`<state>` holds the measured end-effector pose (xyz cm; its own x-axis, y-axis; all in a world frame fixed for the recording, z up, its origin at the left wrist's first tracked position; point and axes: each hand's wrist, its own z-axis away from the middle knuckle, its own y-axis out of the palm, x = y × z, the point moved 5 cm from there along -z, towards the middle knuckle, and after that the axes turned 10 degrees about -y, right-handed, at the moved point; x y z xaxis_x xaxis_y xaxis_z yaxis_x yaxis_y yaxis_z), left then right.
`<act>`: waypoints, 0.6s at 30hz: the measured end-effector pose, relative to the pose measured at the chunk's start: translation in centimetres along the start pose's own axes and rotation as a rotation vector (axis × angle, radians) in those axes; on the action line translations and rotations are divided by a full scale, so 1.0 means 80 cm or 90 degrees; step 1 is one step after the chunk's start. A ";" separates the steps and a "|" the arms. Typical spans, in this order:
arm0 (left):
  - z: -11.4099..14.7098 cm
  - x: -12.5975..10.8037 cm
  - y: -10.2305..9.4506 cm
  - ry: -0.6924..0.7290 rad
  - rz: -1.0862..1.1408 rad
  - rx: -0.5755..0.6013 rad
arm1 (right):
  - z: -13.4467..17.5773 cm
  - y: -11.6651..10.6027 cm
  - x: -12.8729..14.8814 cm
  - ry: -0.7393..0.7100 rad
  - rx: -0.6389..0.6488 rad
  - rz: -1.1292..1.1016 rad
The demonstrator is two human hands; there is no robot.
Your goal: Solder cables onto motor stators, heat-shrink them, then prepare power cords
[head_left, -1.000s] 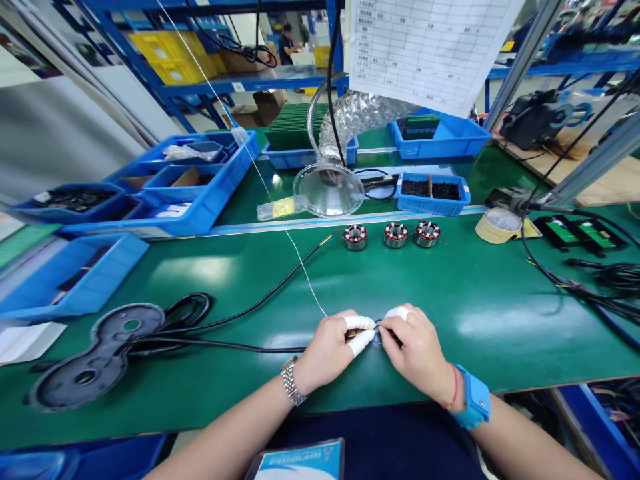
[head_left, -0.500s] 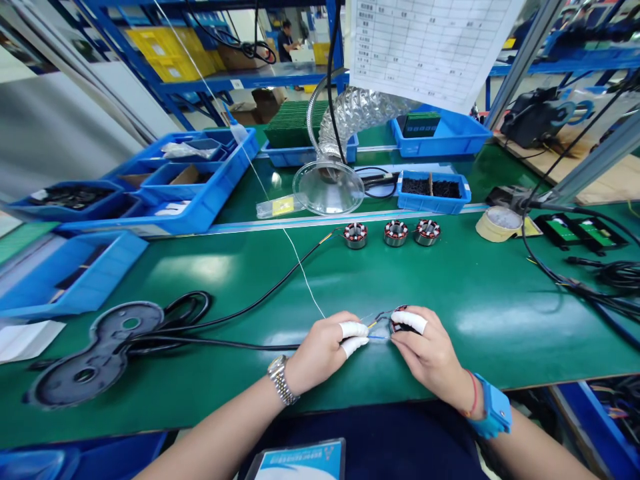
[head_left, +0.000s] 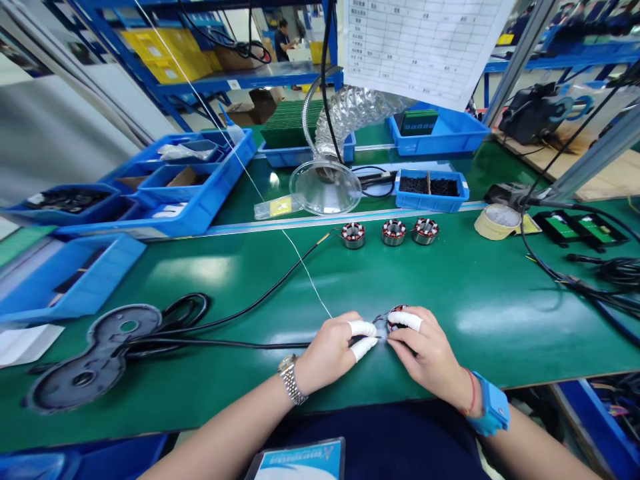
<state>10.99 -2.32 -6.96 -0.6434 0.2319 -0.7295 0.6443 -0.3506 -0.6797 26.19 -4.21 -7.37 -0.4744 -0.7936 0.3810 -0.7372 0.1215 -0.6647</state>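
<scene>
White-sleeved fingers [head_left: 362,328] of our left hand [head_left: 330,347] pinch the end of a black cable [head_left: 230,344]; our right hand [head_left: 429,341] grasps a wound stator [head_left: 399,309] just beside, over the green bench [head_left: 475,287].

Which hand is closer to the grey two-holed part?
Left: the left hand is to the right of the grey part; the right hand is farther off in that direction.

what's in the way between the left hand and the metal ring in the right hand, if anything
Nothing bulky shows there: only thin wires span the gap from the left hand to the ring in the right hand. The white thread runs to the left hand's far side, outside that gap; three other rings stand farther back.
</scene>
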 end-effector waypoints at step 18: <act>0.000 0.001 0.004 -0.025 0.019 0.007 | -0.014 0.003 0.004 0.012 0.029 -0.002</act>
<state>11.11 -2.44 -7.23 -0.6395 0.1849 -0.7462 0.6593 -0.3674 -0.6560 25.31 -3.81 -6.67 -0.4820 -0.7823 0.3945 -0.7161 0.0922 -0.6919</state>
